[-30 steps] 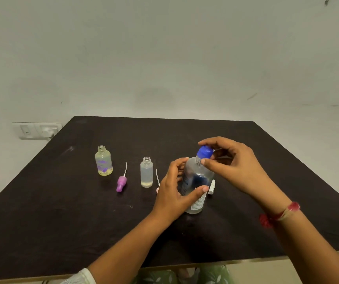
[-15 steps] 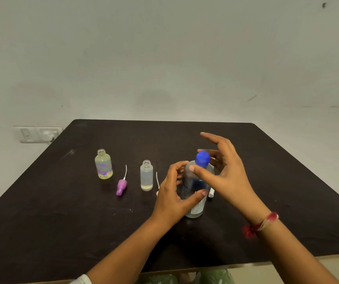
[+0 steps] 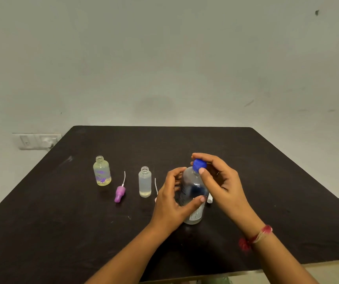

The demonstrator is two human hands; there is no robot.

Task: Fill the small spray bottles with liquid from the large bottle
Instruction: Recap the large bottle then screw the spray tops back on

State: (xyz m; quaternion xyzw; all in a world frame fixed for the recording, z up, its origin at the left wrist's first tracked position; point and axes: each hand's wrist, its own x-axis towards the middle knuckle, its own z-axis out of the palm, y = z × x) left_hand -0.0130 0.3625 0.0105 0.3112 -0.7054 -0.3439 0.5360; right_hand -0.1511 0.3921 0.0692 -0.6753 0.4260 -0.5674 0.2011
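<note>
The large clear bottle [image 3: 194,193] stands upright on the black table [image 3: 62,232], and my left hand [image 3: 171,203] grips its body. My right hand [image 3: 218,181] pinches the blue cap [image 3: 199,165] on its neck between thumb and fingers. To the left stand two small uncapped bottles: a yellowish one with purple print [image 3: 102,171] and a clear one [image 3: 144,181] with a little liquid at the bottom. A purple spray top [image 3: 120,193] with its thin tube lies between them. A white spray top [image 3: 210,199] lies behind the large bottle, mostly hidden.
A thin white tube [image 3: 155,185] lies just right of the clear small bottle, its head hidden by my left hand. A wall socket plate [image 3: 37,141] sits beyond the table's left edge. The plain wall stands right behind the table.
My right hand let go of the blue cap half a second ago with fingers spread, and now pinches it again. My left hand stayed on the bottle's body.
</note>
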